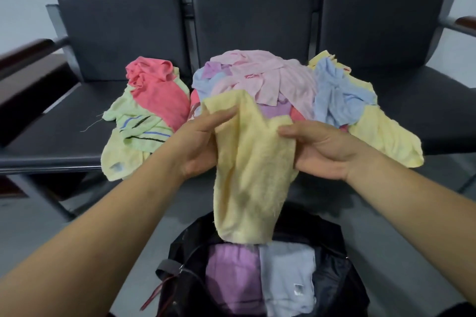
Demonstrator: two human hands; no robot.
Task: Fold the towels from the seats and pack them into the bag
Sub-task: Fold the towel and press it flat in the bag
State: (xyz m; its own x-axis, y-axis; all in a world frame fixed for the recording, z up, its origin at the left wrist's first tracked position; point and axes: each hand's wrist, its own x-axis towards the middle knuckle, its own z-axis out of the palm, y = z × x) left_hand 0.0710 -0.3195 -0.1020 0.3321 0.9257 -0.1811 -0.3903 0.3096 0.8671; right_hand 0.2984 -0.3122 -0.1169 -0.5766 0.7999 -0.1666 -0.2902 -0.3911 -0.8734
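1. Folding step in hand, by the look of it: one yellow towel held up crumpled, not yet squared or doubled; packing of this piece not yet begun.
2. Left hand gripping the towel's upper left edge, thumb on top, fingers curled under the cloth; right hand pinching the upper right edge between thumb and fingers; both occupied with the same towel, neither free.
3. Towel strung between the two hands and touching both; hanging lengthwise, lower end dangling over the mouth of the bag; impossible to tell whether that end touches what lies inside.
4. Bag near, on the floor, below the hands, standing open; inside, a folded purple towel on the left, just beside a folded pale blue towel on the right.
5. Farther off, on the seats, loose heaps waiting: red towel over a green striped towel at left; pink towel in the middle; blue towel at right; plenty left, so early in the job.
6. Next move likely calling for: sliding the hands out to the two top corners; pulling the edge taut; bringing corner to corner; limp cloth, so probably prone to sagging and bunching; then lowering onto the folded pair.
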